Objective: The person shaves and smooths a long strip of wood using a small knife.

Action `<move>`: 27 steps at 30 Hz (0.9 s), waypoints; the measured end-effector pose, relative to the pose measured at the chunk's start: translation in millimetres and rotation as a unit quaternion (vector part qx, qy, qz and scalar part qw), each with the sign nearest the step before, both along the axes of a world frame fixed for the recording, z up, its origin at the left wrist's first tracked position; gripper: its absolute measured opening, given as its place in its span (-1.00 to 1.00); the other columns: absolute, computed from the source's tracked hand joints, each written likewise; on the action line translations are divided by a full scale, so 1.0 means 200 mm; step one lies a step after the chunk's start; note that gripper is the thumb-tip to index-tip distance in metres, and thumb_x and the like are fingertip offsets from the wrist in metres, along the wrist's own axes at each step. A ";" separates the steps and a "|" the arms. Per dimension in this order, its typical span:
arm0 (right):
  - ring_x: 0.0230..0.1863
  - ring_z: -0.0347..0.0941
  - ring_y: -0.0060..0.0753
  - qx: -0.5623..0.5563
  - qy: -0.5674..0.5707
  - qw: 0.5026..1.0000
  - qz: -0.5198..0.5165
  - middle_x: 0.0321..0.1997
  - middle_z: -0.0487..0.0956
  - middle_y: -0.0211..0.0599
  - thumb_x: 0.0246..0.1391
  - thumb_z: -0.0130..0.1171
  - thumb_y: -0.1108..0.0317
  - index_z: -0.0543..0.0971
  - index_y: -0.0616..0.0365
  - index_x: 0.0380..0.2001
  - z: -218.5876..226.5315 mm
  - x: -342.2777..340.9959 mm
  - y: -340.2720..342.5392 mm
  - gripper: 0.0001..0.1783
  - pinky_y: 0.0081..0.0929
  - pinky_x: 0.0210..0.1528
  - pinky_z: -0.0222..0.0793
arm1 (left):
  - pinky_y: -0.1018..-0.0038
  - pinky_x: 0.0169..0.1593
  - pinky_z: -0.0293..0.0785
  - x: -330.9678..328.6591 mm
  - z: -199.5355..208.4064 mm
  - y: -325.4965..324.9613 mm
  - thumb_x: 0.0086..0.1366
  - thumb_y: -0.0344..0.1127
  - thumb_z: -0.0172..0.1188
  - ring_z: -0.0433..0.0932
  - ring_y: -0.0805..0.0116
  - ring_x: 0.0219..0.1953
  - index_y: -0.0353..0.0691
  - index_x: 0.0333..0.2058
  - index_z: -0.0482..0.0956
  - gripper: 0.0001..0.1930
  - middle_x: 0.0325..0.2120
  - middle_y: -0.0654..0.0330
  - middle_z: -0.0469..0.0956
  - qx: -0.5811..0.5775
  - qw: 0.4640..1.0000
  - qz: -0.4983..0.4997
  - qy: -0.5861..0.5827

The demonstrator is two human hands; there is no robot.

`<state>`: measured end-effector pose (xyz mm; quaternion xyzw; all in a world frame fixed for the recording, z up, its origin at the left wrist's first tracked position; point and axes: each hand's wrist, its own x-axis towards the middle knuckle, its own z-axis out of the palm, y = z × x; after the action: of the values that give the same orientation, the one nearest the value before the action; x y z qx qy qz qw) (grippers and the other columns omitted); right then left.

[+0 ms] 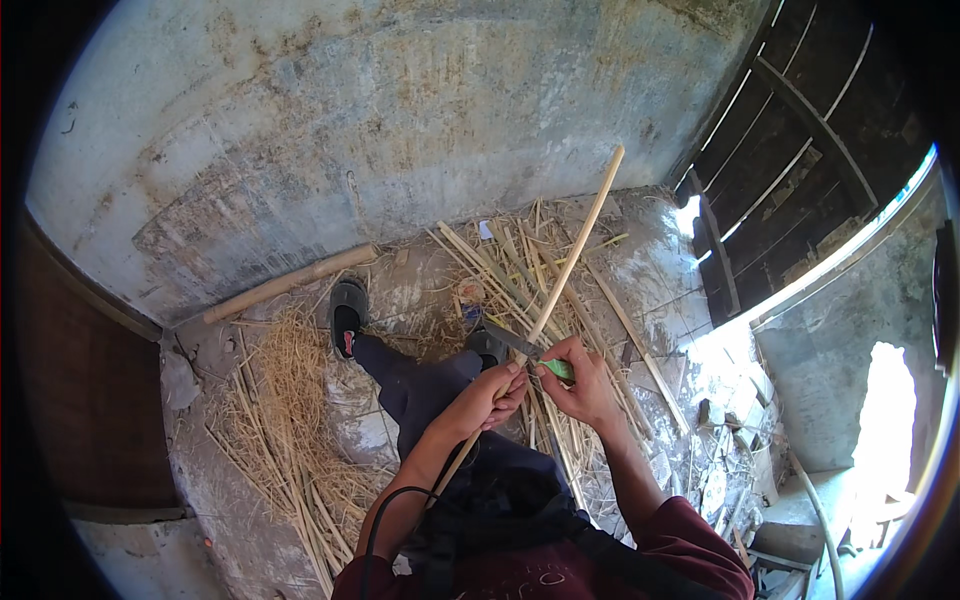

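My left hand [495, 397] is closed around a long pale stick, apparently bamboo [583, 238]. Its far end slants up and to the right, while the near end runs back beneath my left forearm. A knife with a green handle [559, 369] is gripped in my right hand [582, 384], close beside the left. The dark knife blade [512, 338] points up and left, lying across the stick just beyond my left fingers. Whether its edge cuts into the wood cannot be made out.
Split strips [500, 262] lie heaped on the floor ahead. Curly shavings [285, 375] and more strips cover the left side. A thick bamboo pole [290, 283] lies along the stained wall [400, 130]. Rubble [735, 420] and a dark plank door [790, 150] are at right.
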<state>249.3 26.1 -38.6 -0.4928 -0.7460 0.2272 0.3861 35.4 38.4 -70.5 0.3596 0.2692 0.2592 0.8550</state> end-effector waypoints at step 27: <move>-0.35 0.69 -0.03 0.046 0.013 0.998 0.049 -0.36 0.68 -0.13 0.15 0.37 0.45 0.57 0.24 -0.35 -0.05 0.04 0.04 -0.85 -0.29 -0.32 0.56 | 0.62 -0.53 0.04 0.06 -0.03 -0.05 0.68 -0.04 -0.15 0.09 0.67 -0.59 -0.15 -0.11 0.39 -0.70 -0.51 0.45 0.18 0.159 0.979 0.098 0.079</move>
<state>256.9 34.8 -48.5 -0.4340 -0.7738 0.2181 0.4066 48.0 28.1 -76.9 0.4821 0.3254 0.3516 0.7335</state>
